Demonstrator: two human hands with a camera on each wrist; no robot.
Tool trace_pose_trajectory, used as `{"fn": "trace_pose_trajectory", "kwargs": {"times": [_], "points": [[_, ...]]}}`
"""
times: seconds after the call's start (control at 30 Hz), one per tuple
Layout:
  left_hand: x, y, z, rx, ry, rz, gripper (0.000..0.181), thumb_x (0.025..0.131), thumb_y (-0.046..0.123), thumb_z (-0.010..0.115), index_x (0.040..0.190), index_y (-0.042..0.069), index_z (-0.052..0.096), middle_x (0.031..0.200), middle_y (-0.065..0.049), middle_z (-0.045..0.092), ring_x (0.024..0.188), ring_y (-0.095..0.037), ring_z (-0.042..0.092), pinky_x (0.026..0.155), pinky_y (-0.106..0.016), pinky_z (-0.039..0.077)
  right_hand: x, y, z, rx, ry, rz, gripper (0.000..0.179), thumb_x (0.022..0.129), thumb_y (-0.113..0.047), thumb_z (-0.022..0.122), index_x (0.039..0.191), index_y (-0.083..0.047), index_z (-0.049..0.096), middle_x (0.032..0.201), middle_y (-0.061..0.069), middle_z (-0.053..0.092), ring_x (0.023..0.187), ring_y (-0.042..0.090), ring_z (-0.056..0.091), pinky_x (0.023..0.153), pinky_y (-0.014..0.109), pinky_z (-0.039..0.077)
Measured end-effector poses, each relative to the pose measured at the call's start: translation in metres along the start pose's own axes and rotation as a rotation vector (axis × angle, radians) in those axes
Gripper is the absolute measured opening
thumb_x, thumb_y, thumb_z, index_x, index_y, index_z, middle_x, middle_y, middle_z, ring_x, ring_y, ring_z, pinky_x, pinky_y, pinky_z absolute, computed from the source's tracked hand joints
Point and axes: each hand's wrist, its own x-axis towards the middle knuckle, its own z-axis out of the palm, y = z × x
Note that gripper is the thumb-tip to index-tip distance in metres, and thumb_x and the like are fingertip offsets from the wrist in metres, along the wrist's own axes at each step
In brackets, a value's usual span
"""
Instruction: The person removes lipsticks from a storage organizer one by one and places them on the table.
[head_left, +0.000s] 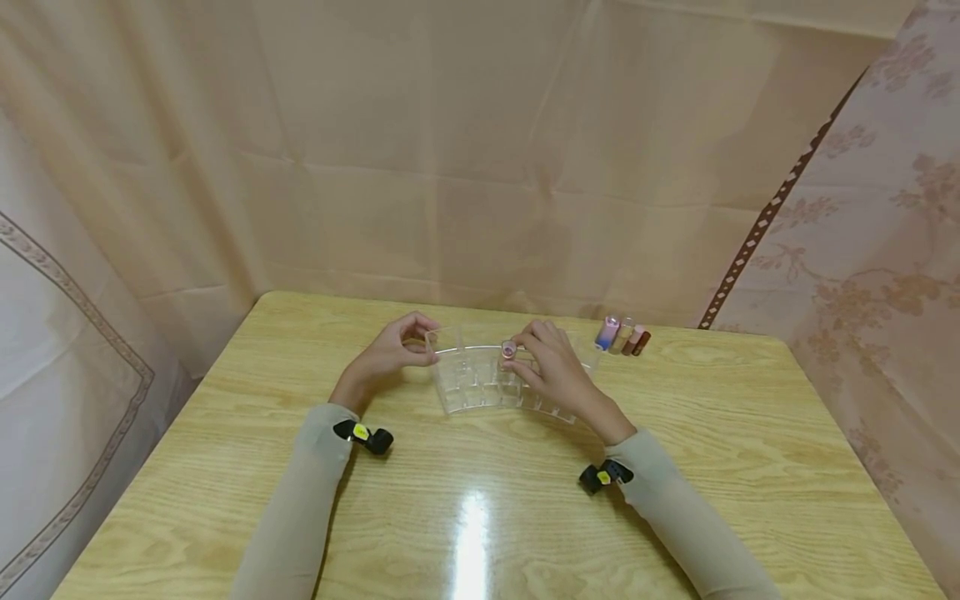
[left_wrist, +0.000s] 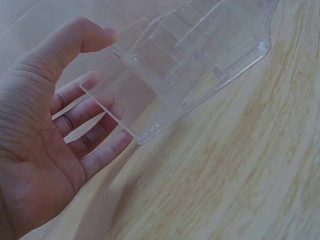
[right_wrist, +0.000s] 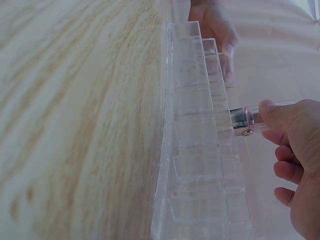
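Observation:
A clear stepped lipstick organizer point(head_left: 480, 396) with small compartments stands on the table. My left hand point(head_left: 393, 346) grips its left end, thumb on the near side and fingers behind the clear side wall point(left_wrist: 132, 100). Between thumb and fingertips, my right hand point(head_left: 553, 367) pinches a lipstick point(right_wrist: 242, 119) with a silvery base, a pinkish ring and a clear upper part. In the right wrist view, the base end of this lipstick is at the opening of a compartment in the back row. From above, its round end point(head_left: 509, 349) shows over the organizer's middle.
Beyond my right hand, several lipsticks stand in a row near the table's back edge: a pink and blue one point(head_left: 607, 333), a gold-toned one point(head_left: 622, 336) and dark red ones point(head_left: 641, 342). A beige curtain point(head_left: 480, 167) hangs behind the wooden table point(head_left: 420, 508).

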Motion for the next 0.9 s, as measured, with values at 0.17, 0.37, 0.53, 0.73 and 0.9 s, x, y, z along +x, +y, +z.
{"fn": "trace_pose_trajectory", "kwargs": {"times": [0.17, 0.37, 0.53, 0.73, 0.9], "points": [[0.0004, -0.0004, 0.0007, 0.0, -0.001, 0.004, 0.054, 0.087, -0.002, 0.076, 0.134, -0.008, 0.05, 0.117, -0.014, 0.054, 0.102, -0.022, 0.059, 0.088, -0.025, 0.053, 0.0004, -0.0004, -0.0004, -0.007, 0.002, -0.006, 0.026, 0.088, -0.02, 0.08, 0.106, -0.004, 0.07, 0.098, 0.012, 0.058, 0.09, 0.021, 0.043, 0.081, 0.037, 0.034], [0.0006, 0.0007, 0.0006, 0.004, -0.004, 0.014, 0.053, 0.087, -0.005, 0.074, 0.134, -0.009, 0.049, 0.117, -0.014, 0.054, 0.102, -0.022, 0.059, 0.088, -0.022, 0.053, 0.0008, -0.001, -0.0011, -0.009, 0.001, -0.01, 0.027, 0.089, -0.022, 0.079, 0.107, -0.004, 0.071, 0.097, 0.011, 0.057, 0.088, 0.02, 0.04, 0.08, 0.035, 0.032], [0.0002, 0.0003, 0.0004, 0.007, -0.001, 0.014, 0.052, 0.087, -0.004, 0.074, 0.133, -0.008, 0.05, 0.115, -0.012, 0.054, 0.101, -0.022, 0.058, 0.087, -0.023, 0.053, 0.0006, -0.0023, -0.0014, -0.004, 0.001, -0.002, 0.027, 0.088, -0.021, 0.08, 0.107, -0.004, 0.071, 0.098, 0.01, 0.057, 0.089, 0.021, 0.041, 0.081, 0.036, 0.032], [-0.0007, 0.0003, 0.0005, 0.005, -0.002, 0.007, 0.052, 0.088, -0.003, 0.075, 0.133, -0.008, 0.05, 0.114, -0.011, 0.055, 0.102, -0.022, 0.057, 0.086, -0.024, 0.054, 0.0, -0.0031, -0.0023, -0.006, 0.0, 0.007, 0.026, 0.089, -0.022, 0.079, 0.106, -0.005, 0.071, 0.097, 0.009, 0.057, 0.09, 0.02, 0.042, 0.081, 0.036, 0.033], [0.0003, 0.0, 0.0002, 0.013, -0.006, 0.016, 0.051, 0.088, -0.004, 0.074, 0.133, -0.008, 0.05, 0.115, -0.011, 0.055, 0.101, -0.022, 0.059, 0.087, -0.023, 0.054, 0.001, -0.0038, -0.004, -0.007, 0.013, -0.008, 0.025, 0.089, -0.022, 0.079, 0.106, -0.005, 0.071, 0.098, 0.01, 0.058, 0.09, 0.021, 0.043, 0.081, 0.037, 0.033]]}}
